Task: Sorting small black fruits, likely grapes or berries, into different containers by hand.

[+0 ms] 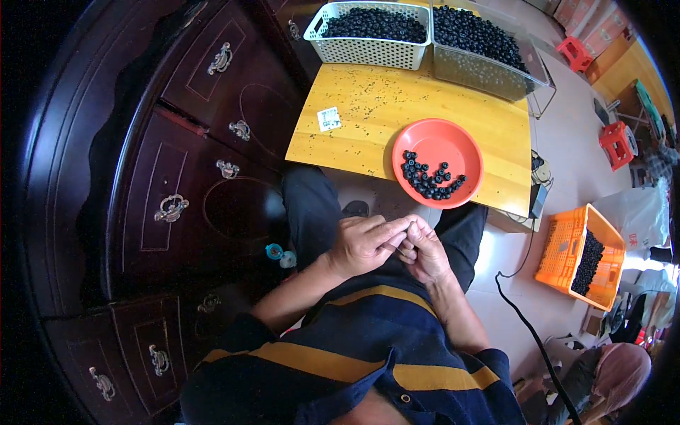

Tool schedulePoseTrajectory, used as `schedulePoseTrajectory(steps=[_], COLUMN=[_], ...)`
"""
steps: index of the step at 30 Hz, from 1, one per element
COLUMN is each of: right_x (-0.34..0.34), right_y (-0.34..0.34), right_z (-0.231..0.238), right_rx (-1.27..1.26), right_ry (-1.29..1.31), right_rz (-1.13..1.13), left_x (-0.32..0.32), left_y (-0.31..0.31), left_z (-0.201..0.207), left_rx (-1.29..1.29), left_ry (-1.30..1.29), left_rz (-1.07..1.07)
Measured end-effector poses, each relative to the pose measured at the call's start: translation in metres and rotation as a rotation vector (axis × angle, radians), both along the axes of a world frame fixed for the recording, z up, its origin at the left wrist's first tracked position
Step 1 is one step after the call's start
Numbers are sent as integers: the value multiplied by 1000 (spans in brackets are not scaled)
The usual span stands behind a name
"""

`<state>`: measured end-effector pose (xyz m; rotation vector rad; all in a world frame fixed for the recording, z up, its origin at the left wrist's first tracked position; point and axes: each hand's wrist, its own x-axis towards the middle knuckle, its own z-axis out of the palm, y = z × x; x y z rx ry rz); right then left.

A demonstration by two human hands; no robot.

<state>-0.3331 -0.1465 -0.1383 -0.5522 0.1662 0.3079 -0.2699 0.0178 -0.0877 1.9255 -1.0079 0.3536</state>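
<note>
My left hand (363, 246) and my right hand (429, 256) meet above my lap, with fingertips pinched close together. Both are closed. A thin dark sliver shows between the fingers, too small to name, and the fingers hide the rest of what they grip. Just beyond my hands, at the table's near edge, sits a round red plastic dish (459, 145). Small black ring-like parts (431, 185) with holes in their middles lie in a loose heap toward the dish's near left side.
On the yellow wooden table (368, 95) are scattered black crumbs and a white printed card (329, 119). A white perforated basket (365, 53) and a clear bin (482, 71), both full of black parts, stand at its far edge. Dark drawers (191, 177) flank my left; an orange crate (556, 255) is right.
</note>
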Motion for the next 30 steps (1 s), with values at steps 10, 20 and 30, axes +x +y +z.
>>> schedulePoseTrajectory(steps=[10,20,30], right_x=[0,-3,-3], right_y=[-1,-5,-13], right_z=[5,4,2], right_rx=[25,43,7], right_ry=[-20,-52,-106], right_rz=[21,96,166], left_x=[-5,15,18], left_y=[3,12,10], left_z=[-6,19,19], left_rx=[-57,244,404], left_ry=[97,261,112], left_rz=[-1,-115,-186])
